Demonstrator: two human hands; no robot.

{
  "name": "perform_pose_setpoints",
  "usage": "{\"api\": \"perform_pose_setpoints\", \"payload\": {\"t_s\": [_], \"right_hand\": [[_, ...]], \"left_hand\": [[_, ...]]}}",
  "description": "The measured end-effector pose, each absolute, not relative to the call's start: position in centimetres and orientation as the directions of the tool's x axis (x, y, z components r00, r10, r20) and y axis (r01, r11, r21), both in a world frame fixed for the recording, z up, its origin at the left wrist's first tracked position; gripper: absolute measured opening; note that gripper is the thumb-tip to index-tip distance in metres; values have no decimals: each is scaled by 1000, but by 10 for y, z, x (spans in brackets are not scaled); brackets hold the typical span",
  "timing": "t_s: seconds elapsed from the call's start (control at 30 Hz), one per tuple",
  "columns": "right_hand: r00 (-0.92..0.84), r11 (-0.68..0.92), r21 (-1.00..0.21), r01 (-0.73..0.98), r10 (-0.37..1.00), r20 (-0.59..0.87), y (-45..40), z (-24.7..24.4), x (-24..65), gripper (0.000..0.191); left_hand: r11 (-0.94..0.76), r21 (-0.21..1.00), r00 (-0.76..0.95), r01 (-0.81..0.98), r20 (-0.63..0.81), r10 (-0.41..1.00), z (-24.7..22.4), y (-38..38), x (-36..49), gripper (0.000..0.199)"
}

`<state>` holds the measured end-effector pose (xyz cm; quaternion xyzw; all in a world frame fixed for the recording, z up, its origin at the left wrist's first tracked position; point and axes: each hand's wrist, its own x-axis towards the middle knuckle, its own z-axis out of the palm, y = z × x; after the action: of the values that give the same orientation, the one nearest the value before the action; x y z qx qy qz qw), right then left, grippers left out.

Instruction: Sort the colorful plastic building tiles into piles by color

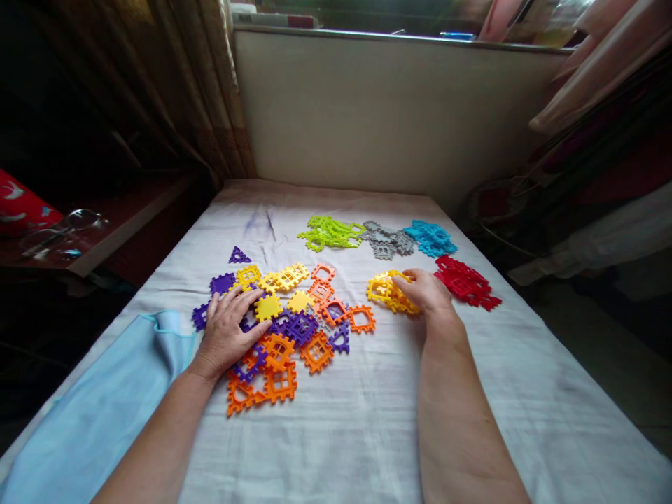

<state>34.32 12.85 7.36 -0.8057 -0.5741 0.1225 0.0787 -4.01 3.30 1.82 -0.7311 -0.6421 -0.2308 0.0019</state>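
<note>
A mixed spread of purple pieces [302,327], orange pieces [317,351] and yellow pieces [268,307] lies on the white cloth. My left hand [229,330] rests on the left part of this spread, its fingers apart. My right hand [426,290] is at a separate yellow pile [387,290], thumb and fingers over its right side. Whether those fingers grip a piece is hidden. Behind lie a lime green pile [330,233], a grey pile [387,240] and a blue pile [431,239]. Right of my right hand is a red pile [466,282].
A light blue cloth [99,413] lies along the left edge of the white-covered table [362,434]. Beyond that edge, glasses [78,221] rest on a dark wooden surface [113,238]. A pale wall [388,112] stands behind, with curtains [194,77] at left.
</note>
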Motion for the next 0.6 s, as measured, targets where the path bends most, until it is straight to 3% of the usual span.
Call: {"api": "perform_pose_setpoints", "payload": {"t_s": [0.13, 0.3, 0.47, 0.6], "right_hand": [[264, -247, -285, 926, 964, 23, 126, 84, 324, 42], [-22, 106, -393, 913, 977, 214, 116, 93, 263, 31], [-370, 415, -438, 797, 910, 190, 96, 85, 203, 26], [-445, 452, -458, 765, 886, 130, 83, 82, 182, 27]], "left_hand": [[-178, 293, 79, 939, 320, 944, 19, 33, -39, 54], [-201, 307, 89, 930, 342, 936, 20, 33, -38, 50], [-235, 348, 98, 907, 368, 924, 22, 32, -36, 46], [-260, 369, 109, 892, 383, 917, 25, 31, -34, 35]]}}
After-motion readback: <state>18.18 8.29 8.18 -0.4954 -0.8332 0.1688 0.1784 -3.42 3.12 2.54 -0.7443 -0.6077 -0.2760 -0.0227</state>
